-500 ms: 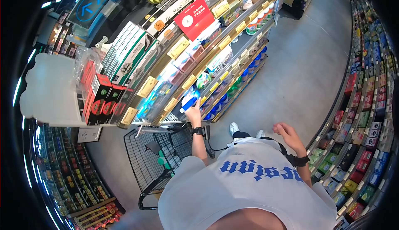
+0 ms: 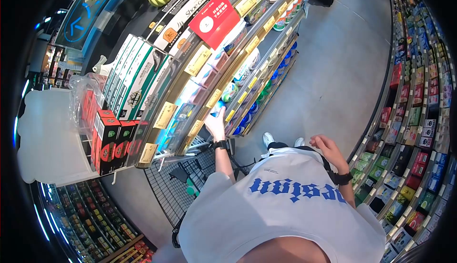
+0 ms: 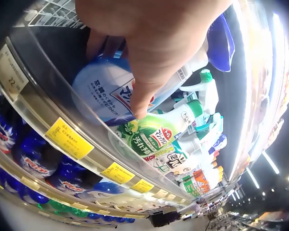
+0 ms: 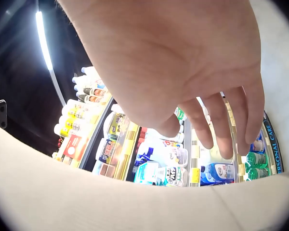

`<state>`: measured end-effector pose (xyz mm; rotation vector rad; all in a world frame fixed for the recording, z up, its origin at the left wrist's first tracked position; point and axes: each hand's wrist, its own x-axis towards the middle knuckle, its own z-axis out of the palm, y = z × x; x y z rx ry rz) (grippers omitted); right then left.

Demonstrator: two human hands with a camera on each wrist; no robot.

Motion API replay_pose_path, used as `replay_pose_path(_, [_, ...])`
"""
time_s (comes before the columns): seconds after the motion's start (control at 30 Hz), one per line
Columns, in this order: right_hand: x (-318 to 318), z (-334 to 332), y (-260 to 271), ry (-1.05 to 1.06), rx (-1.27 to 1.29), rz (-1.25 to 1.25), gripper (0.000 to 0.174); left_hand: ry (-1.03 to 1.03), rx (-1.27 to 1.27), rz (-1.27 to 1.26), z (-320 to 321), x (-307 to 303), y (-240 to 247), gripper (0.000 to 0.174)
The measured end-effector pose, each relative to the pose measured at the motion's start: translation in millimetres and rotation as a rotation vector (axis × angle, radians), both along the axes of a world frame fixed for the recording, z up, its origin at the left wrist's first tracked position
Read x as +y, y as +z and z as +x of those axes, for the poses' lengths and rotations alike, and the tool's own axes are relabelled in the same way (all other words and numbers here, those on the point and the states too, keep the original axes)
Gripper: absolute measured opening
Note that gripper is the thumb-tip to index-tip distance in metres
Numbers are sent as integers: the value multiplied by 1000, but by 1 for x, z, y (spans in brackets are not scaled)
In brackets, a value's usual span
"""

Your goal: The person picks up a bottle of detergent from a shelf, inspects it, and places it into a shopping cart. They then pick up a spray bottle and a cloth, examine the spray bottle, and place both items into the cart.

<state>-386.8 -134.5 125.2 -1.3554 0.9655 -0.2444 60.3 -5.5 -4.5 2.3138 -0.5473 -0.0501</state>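
Supermarket shelving (image 2: 247, 49) curves along the person's left side, with a grey aisle floor (image 2: 333, 73) running between it and a second wall of packed shelves on the right. The left hand (image 2: 216, 125) is stretched up to a middle shelf, where it grips a blue-and-white spray bottle (image 3: 106, 91). The left wrist view shows the thumb laid across the bottle's printed front and the other fingers (image 3: 102, 44) curled round its back, so the fingers are closed on it. The bottle sits at the front of the shelf, just behind the clear rail that carries yellow price tags (image 3: 70, 138), and it touches or nearly touches a green spray bottle (image 3: 154, 137) beside it. More trigger sprays line up beyond that one. Dark blue bottles (image 3: 33, 159) fill the shelf below. In the head view the held bottle (image 2: 218, 109) shows only as a small blue patch above the fingers. A red sign (image 2: 213, 20) hangs from a higher shelf. A black wire shopping cart (image 2: 176, 187) stands below the raised arm, close against the person's white shirt. The right hand (image 2: 328, 150) is held out in the air at the person's right side, well apart from the shelves. Its fingers (image 4: 221, 130) are relaxed, slightly bent and spread, touching no thing.
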Motion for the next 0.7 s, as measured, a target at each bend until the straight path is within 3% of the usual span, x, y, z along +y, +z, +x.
replay_pose_path(0.07, [0,8,1,9,13,-6,43,-35,-207,-92,-2,-3,-10,74])
replay_pose_path(0.13, [-2,15,1,16,1,-2,43,-22,-92,-142,-16,-5,22,75])
replay_pose_path(0.27, [-6,24,-1,55,-1,-52,43,15,5,-163,-20,-2,23,76])
replay_pose_path(0.33, [-6,27,-4,60,-1,-58,43,52,80,-19,-21,-3,34,76])
replay_pose_path(0.47, [-4,35,3,69,13,-62,43,0,51,-3,-15,1,25,75])
replay_pose_path(0.53, [-1,36,0,77,27,-64,43,-6,-156,-43,-18,1,22,61])
replay_pose_path(0.67, [6,41,1,95,56,-58,44,-14,-149,-79,-16,4,14,61])
replay_pose_path(0.7, [8,43,2,97,54,-59,44,-5,-53,-84,-16,4,13,68])
